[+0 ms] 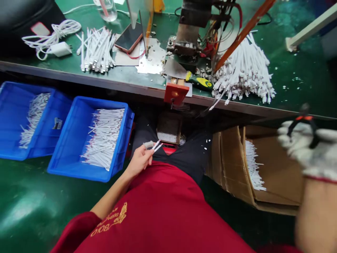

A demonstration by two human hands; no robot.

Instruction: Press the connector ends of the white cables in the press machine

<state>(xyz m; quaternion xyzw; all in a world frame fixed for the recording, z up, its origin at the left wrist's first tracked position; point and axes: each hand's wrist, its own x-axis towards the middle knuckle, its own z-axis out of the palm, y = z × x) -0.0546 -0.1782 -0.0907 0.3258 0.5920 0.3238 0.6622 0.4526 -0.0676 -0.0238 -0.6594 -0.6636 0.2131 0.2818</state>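
Held low over my lap, my left hand [141, 161] pinches a pair of short white sticks [157, 145], possibly short cable pieces. One of its fingers wears a pale cover. Out to the right, my right hand [297, 140] wears a white glove and is closed around black pliers [302, 121] with orange marks on them. That hand is blurred, above the cardboard box [279, 168], in which a pile of white pieces [254, 167] lies. Left of my left hand, a blue bin [71, 147] contains many white pieces [104, 137].
A second blue bin [10, 123] stands farther left. The green workbench [295, 80] carries white cable heaps [244, 66], a scraper [200, 80], a phone [129, 38], a charger [60, 49] and a metal press [185, 35]. An orange bar [244, 31] slants beside the press.
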